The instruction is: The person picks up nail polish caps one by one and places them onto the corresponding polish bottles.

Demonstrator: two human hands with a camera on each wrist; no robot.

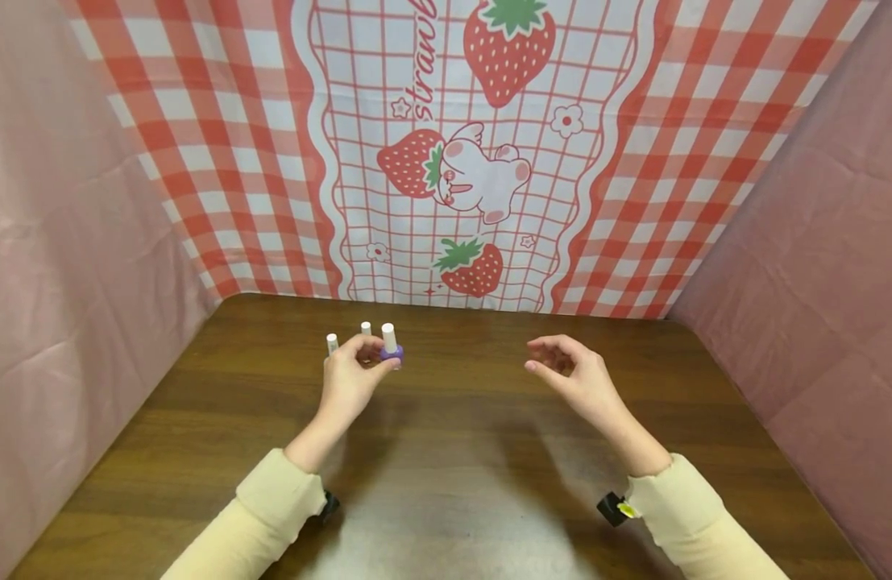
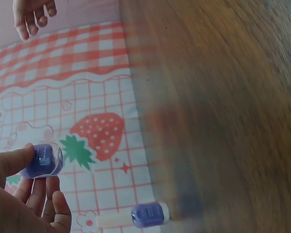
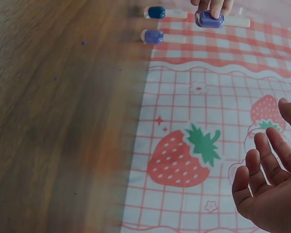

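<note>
Between its thumb and fingers my left hand (image 1: 349, 379) pinches a purple nail polish bottle (image 1: 392, 353) with a white cap, held upright above the table. In the left wrist view the thumb lies against the purple glass of that bottle (image 2: 42, 160). Behind the hand stand two more white-capped bottles, one purple (image 3: 152, 36) and one dark teal (image 3: 155, 12), seen whole in the right wrist view. My right hand (image 1: 579, 374) hovers over the right half of the table, fingers loosely bent and holding nothing.
A brown wooden table (image 1: 446, 451) lies beneath both hands. At its back hangs a strawberry-print cloth (image 1: 460, 193), with pink cloth (image 1: 815, 201) along both sides. Small purple specks (image 3: 84, 42) dot the tabletop in the right wrist view.
</note>
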